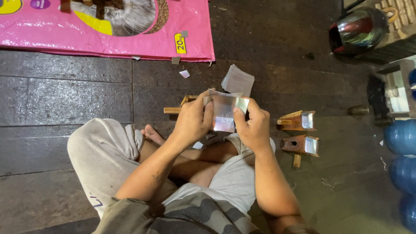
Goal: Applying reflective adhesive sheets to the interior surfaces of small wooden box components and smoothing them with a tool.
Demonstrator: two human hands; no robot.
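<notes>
Silvery and shiny, a thin foil sheet (224, 112) is being held up over the person's crossed legs, just above the middle of the view. Both hands are pinching it: the left hand (193, 120) is gripping its left edge with thumb on the face, and the right hand (253, 125) is closing on its right edge, where the foil is already bending back into a flap. The sheet's long axis is running from 12 to 6 o'clock, its flat face turned up toward the camera.

Judging by the floor, some work looks done: two small wooden pieces with foil faces (299, 132) are lying at 3 o'clock of the hands. A stack of grey sheets (238, 79) is waiting at 12 o'clock, so more seems left. A wooden block (182, 105) is lying partly hidden behind the left hand. A pink printed sack (108, 39) is lying at 11 o'clock.
</notes>
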